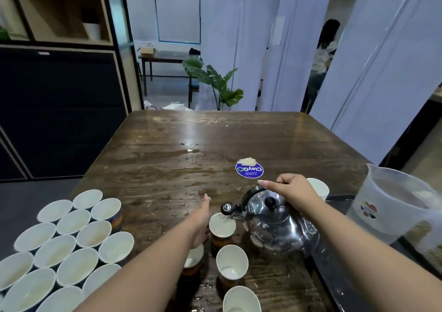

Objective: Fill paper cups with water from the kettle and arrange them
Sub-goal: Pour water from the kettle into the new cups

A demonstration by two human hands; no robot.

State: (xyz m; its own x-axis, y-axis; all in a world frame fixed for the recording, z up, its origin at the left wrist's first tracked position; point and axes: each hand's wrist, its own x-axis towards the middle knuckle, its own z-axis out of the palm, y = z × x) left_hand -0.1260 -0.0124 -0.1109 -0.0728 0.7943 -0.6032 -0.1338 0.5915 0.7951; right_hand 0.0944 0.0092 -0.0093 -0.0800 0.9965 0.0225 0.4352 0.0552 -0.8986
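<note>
Now the right hand (290, 190) has its fingers curled round the handle of the shiny steel kettle (275, 225), whose spout is over a white paper cup (222, 224). Left hand (201, 218) lies beside this cup, fingers mostly hidden, so I cannot tell their grip. Beyond the fingers a round blue sticker (249, 170) reads "ClayGo" on the wet brown wooden bench (167, 163). Left of them stands a cluster of filled cups (64, 247); right, a clear plastic jug (392, 204).

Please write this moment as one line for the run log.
step: pouring | right hand: grips kettle handle, tilted | left hand: steadies cup under spout | filled cups: grouped left | table: wet
</note>
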